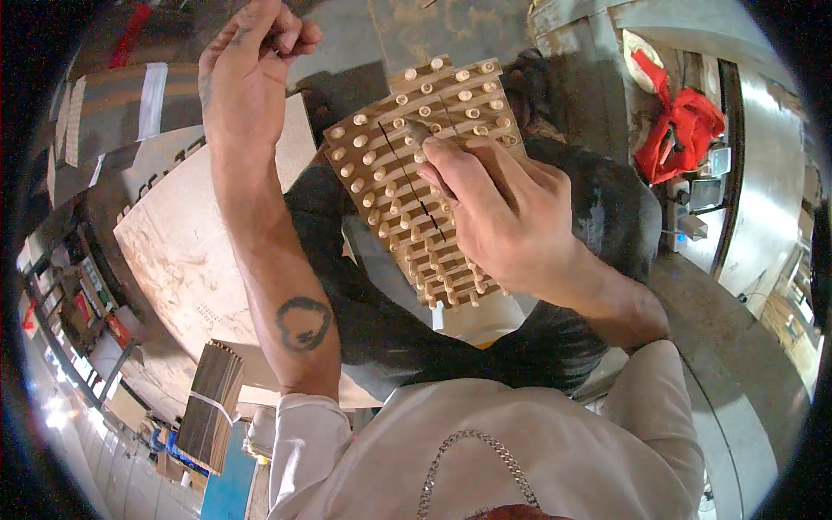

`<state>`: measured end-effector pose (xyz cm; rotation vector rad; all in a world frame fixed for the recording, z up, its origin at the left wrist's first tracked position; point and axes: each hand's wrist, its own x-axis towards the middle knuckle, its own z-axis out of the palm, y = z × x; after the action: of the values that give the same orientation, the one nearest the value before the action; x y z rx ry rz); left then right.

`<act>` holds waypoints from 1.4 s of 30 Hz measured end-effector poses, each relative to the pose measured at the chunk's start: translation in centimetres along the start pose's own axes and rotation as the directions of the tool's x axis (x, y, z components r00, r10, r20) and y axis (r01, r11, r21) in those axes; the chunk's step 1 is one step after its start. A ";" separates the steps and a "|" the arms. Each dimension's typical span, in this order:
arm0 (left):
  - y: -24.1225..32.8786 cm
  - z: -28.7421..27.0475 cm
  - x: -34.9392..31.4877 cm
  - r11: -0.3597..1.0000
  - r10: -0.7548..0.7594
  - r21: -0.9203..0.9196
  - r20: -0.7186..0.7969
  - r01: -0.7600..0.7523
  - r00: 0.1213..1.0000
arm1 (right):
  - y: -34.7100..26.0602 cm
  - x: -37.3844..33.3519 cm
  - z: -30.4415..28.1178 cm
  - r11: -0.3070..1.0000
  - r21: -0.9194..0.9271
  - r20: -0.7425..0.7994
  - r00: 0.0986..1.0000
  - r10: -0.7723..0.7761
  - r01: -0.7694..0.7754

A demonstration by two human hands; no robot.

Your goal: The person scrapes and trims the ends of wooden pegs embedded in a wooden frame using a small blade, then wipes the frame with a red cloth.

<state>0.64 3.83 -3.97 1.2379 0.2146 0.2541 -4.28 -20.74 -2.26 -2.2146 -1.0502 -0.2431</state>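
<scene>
A block of pale wooden slats (400, 165) with rows of round wooden pegs stands between my knees. A thin black line runs slantwise across its slats. My right hand (511, 212) is over the right side of the block, its fingers closed round a small dark grey tool (417, 132). The tool's tip shows among the pegs, while my palm hides the rest and its kind is unclear. Raised at the upper left, my left hand (260, 52) is away from the block. Its fingers are curled in, and what they hold, if anything, cannot be made out.
A large pale board (186, 234) lies to my left. Nearer to me is a bundle of thin wooden strips (211, 403) tied with a white band. Red cloth (680, 130) hangs at the right beside a metal-topped bench (767, 199).
</scene>
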 end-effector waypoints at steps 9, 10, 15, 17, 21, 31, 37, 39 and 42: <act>0.4 0.6 0.0 0.999 0.020 0.028 0.005 -0.020 1.000 | -0.3 0.9 -1.6 0.991 0.057 0.185 0.977 0.106 -0.118; 0.4 0.6 0.0 0.998 0.026 0.052 0.016 -0.027 1.000 | -0.4 1.0 -1.7 0.994 0.039 0.192 0.977 0.094 -0.103; -0.1 0.5 0.2 1.000 0.017 0.012 -0.015 -0.017 1.000 | -1.2 1.5 -1.7 0.997 -0.080 0.227 0.973 0.025 -0.007; -0.4 0.4 0.4 1.000 0.029 -0.009 -0.015 -0.029 0.999 | -1.4 1.7 -1.8 0.997 -0.077 0.241 0.970 0.024 -0.006; -0.9 -0.1 0.5 0.999 0.033 -0.024 0.000 -0.033 0.999 | -1.4 1.9 -2.1 0.998 -0.054 0.265 0.963 0.045 -0.031; -0.3 0.0 0.3 0.999 -0.003 -0.051 -0.016 0.002 1.000 | -1.1 2.2 -2.8 0.997 0.017 0.331 0.941 0.070 -0.080; -0.1 0.4 0.4 1.000 -0.019 -0.025 -0.035 0.018 0.999 | -0.3 2.3 -2.9 0.995 0.076 0.290 0.956 0.044 -0.069; -0.1 0.4 0.3 1.000 0.000 0.006 -0.004 0.000 1.000 | 0.0 2.4 -2.8 0.986 0.123 0.235 0.969 0.079 -0.110; -0.5 0.6 0.5 1.000 -0.007 -0.003 -0.045 0.007 0.999 | 0.7 2.5 -3.1 0.973 0.168 0.256 0.960 0.113 -0.159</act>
<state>1.31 3.26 -4.22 1.2296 0.2577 0.2763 -1.82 -21.47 0.80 -2.1704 -0.9970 0.1889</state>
